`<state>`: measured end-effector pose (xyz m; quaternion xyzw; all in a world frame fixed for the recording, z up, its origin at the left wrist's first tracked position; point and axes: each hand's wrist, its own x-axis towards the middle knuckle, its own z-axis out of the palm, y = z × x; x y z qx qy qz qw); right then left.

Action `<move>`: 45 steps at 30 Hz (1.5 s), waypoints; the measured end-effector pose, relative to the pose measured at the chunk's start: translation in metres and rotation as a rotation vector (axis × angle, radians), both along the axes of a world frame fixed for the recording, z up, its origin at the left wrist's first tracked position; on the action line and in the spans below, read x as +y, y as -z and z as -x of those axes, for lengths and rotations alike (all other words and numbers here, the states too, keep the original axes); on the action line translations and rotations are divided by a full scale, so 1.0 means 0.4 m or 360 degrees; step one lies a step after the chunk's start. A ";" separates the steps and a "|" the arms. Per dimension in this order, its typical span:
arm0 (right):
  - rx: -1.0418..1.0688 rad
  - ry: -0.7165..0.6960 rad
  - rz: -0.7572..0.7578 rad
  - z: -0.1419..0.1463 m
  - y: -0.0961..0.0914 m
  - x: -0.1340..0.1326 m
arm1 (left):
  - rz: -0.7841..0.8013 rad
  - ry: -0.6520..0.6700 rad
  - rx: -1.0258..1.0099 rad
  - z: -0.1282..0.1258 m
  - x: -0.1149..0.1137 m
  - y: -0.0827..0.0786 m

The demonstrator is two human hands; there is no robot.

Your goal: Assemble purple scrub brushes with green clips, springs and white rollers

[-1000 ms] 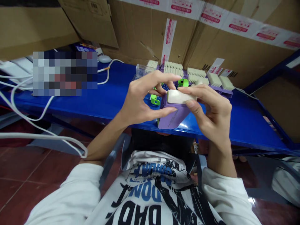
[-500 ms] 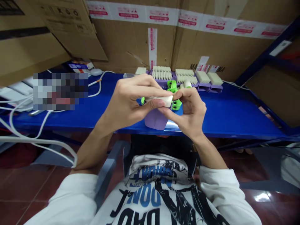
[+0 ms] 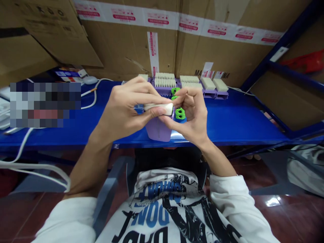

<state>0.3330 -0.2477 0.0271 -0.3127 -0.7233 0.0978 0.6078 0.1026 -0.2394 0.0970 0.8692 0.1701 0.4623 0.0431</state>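
A cream-white ridged block [image 3: 168,108], seemingly a stack of thin strips, is held level above the desk. My left hand [image 3: 126,109] grips it from the left, thumb along the near side and fingers over the top. My right hand [image 3: 192,118] pinches its right end with thumb and index finger; the other fingers are curled. Just below and behind the block stands a purple container [image 3: 158,131], its upper part hidden by the hands. Bright green pieces with holes [image 3: 180,114] show beside it, partly covered by my right hand.
Along the back of the blue desk [image 3: 243,118], several cream bristly blocks [image 3: 165,80] sit in purple holders [image 3: 209,94]. Cardboard [image 3: 121,44] stands behind them. White cables [image 3: 95,99] run over the left side. A blue shelf frame [image 3: 268,44] rises at the right.
The view has shifted, so the scene sits further left. My right index finger has lifted and straightened somewhat; both hands still hold the block.
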 end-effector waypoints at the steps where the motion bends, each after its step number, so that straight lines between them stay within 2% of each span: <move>1: -0.0019 -0.0016 -0.0031 -0.003 -0.001 -0.002 | -0.0034 0.0020 -0.0028 -0.002 -0.001 0.005; 6: -0.0197 -0.0015 -0.0377 -0.032 -0.030 -0.025 | -0.0081 0.0143 -0.0186 0.015 0.022 0.065; 10: -0.0229 0.0004 -0.0517 -0.067 -0.056 -0.030 | 0.0081 0.0079 -0.0388 0.113 0.096 0.127; 12: -0.0228 0.0028 -0.0549 -0.081 -0.060 -0.026 | 0.0048 0.0049 -0.0474 0.164 0.125 0.149; 14: -0.0240 0.0057 -0.0510 -0.090 -0.061 -0.024 | 0.0000 0.0075 -0.0494 0.181 0.124 0.161; 16: -0.0265 0.0076 -0.0449 -0.093 -0.062 -0.026 | 0.0122 0.0079 -0.0487 0.152 0.094 0.169; 19: -0.0333 0.0101 -0.0387 -0.091 -0.070 -0.036 | 0.0191 0.0168 -0.0376 0.053 0.033 0.182; 21: -0.0428 0.0091 -0.0333 -0.093 -0.079 -0.041 | 0.0242 0.0135 -0.0338 -0.008 0.010 0.194; 23: -0.0544 0.0073 -0.0266 -0.099 -0.087 -0.041 | 0.0300 0.0054 -0.0320 -0.043 0.006 0.207; 26: -0.0653 0.0054 -0.0167 -0.111 -0.093 -0.033 | 0.0282 -0.0012 -0.0309 -0.050 0.018 0.224; 29: -0.0648 -0.0006 -0.0209 -0.113 -0.096 -0.029 | 0.0188 -0.0005 -0.0343 -0.043 0.025 0.235; 32: -0.0612 -0.0060 -0.0386 -0.103 -0.100 -0.037 | 0.0214 0.0000 -0.0371 -0.046 0.022 0.244; 36: -0.0552 -0.0133 -0.0771 -0.093 -0.097 -0.044 | 0.0322 -0.0030 -0.0419 -0.060 0.012 0.248; 39: -0.0578 -0.0054 -0.0925 -0.096 -0.086 -0.040 | 0.0374 -0.0007 -0.0444 -0.067 0.012 0.247; 43: -0.0783 0.0217 -0.0728 -0.098 -0.079 -0.039 | 0.0371 0.0012 -0.0455 -0.068 0.020 0.251; 45: -0.0813 0.0216 -0.0714 -0.093 -0.083 -0.047 | 0.0367 0.0004 -0.0456 -0.069 0.021 0.255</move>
